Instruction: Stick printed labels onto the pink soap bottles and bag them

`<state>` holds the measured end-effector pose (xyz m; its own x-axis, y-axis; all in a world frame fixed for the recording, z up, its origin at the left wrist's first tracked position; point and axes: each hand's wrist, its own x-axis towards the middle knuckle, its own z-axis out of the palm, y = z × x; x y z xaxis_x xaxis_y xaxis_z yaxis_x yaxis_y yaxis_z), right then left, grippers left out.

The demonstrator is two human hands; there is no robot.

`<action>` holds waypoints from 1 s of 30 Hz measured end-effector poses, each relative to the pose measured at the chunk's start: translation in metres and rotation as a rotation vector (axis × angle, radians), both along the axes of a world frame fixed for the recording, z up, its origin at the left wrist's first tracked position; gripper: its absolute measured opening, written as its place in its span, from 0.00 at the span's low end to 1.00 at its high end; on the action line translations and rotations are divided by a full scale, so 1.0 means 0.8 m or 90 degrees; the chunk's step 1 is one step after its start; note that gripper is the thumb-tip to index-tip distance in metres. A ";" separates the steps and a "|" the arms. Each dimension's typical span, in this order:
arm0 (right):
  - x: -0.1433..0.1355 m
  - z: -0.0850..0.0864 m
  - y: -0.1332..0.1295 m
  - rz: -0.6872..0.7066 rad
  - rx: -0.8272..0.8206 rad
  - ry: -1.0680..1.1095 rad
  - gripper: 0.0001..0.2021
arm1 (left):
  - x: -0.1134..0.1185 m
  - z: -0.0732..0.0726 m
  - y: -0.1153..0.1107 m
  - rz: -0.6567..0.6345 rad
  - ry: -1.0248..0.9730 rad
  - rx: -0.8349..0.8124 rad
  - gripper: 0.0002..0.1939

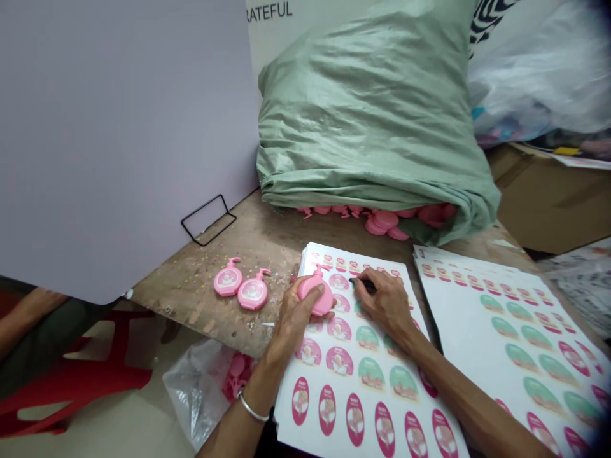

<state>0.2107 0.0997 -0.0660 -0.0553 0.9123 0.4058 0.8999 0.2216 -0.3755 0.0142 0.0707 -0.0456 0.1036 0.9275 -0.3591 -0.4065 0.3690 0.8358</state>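
My left hand (296,308) is wrapped round a plain pink pump-bottle piece (317,294), thumb across its front, above a stack of sticker sheets (334,375). The sheets carry pink and green round labels and a row of dark pink ovals. My right hand (382,298) rests on the upper part of the same stack, fingers pinched round a small dark item (354,282) too small to name. Two pink bottle pieces with labels on them (228,280) (252,292) lie side by side on the table, left of my left hand.
A second sheet stack (458,312) lies at the right. A green sack (377,114) with pink pieces (382,222) at its mouth stands behind. A grey panel (119,127), black wire stand (209,220), plastic bag (195,381) and red chair (105,375) are left; a person's arm (28,315) shows there.
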 end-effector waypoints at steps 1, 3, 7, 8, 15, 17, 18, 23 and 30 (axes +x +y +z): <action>0.001 -0.001 0.001 -0.001 -0.013 0.020 0.08 | 0.000 0.000 0.000 -0.002 -0.002 0.002 0.22; 0.002 -0.002 0.003 -0.005 -0.038 0.050 0.08 | 0.000 -0.001 0.000 -0.005 0.000 0.012 0.22; 0.000 -0.003 0.007 -0.036 -0.036 0.034 0.12 | 0.001 -0.002 0.000 -0.010 0.005 0.012 0.23; -0.001 -0.002 0.007 -0.044 -0.028 0.031 0.12 | 0.001 -0.002 0.000 -0.011 0.009 0.010 0.23; -0.003 0.025 0.011 -0.023 -0.215 0.292 0.17 | 0.002 0.001 -0.001 -0.007 0.051 0.025 0.24; -0.004 0.034 0.012 0.006 -0.267 0.359 0.18 | 0.001 -0.001 -0.002 0.001 0.053 0.037 0.24; -0.004 0.037 0.013 0.016 -0.283 0.380 0.19 | 0.001 -0.002 -0.003 0.004 0.053 0.046 0.24; -0.010 0.046 0.012 0.005 -0.268 0.350 0.19 | -0.004 -0.008 -0.004 -0.004 0.059 0.065 0.22; -0.010 0.044 0.017 -0.030 -0.249 0.248 0.16 | -0.005 -0.001 -0.002 -0.036 0.090 0.048 0.25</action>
